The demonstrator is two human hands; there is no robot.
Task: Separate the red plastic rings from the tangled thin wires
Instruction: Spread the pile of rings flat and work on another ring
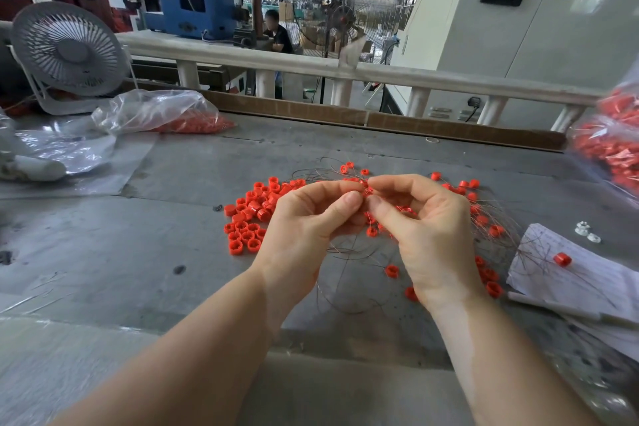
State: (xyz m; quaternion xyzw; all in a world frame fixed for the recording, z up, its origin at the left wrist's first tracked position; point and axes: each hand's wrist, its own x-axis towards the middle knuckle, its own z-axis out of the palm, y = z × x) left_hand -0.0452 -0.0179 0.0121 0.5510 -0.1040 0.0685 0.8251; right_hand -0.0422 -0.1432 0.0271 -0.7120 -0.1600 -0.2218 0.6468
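A heap of loose red plastic rings lies on the grey table, left of my hands. A tangle of thin brown wires with red rings strung on it spreads under and right of my hands. My left hand and my right hand meet fingertip to fingertip above the tangle. Both pinch a small red ring and the wire at that spot. More wired rings lie to the right, partly hidden by my right hand.
A clear bag of red rings lies at the back left beside a white desk fan. Another bag of rings stands at the right edge. Written paper with one ring lies at the right. A railing runs behind the table.
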